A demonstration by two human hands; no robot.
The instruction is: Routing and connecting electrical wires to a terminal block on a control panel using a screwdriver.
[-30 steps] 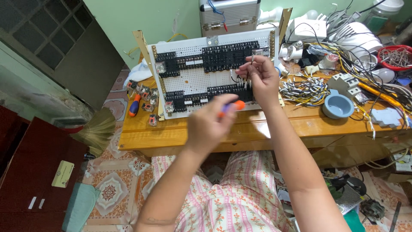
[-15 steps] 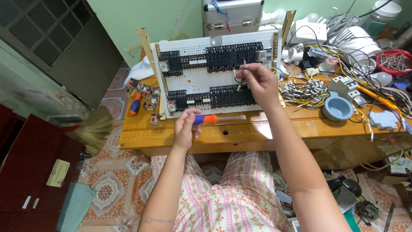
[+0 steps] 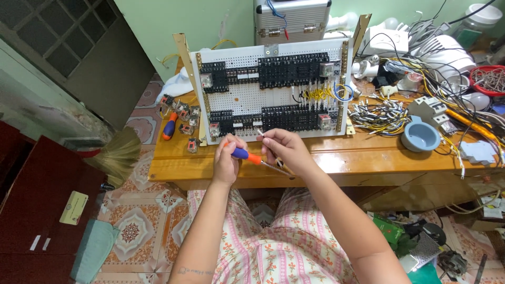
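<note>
A white perforated panel (image 3: 252, 97) with rows of black relay sockets and yellow and blue wiring leans upright on a wooden table (image 3: 326, 158). In front of its lower edge, my left hand (image 3: 227, 160) grips a blue and orange screwdriver (image 3: 247, 155), shaft pointing right. My right hand (image 3: 281, 147) pinches a thin wire end just below the panel's bottom row of sockets and touches the screwdriver shaft. Both hands are close together over the table's front edge.
Loose relays and a second blue and orange screwdriver (image 3: 169, 126) lie left of the panel. To the right are a pile of cut wires (image 3: 376, 113), a blue bowl (image 3: 420, 138), a breaker and tangled cables. A metal case (image 3: 292, 20) stands behind. A broom (image 3: 118, 155) lies on the floor.
My right hand has come down from the panel's upper right sockets to its bottom edge. My left hand has moved the screwdriver up to meet it near the table's front.
</note>
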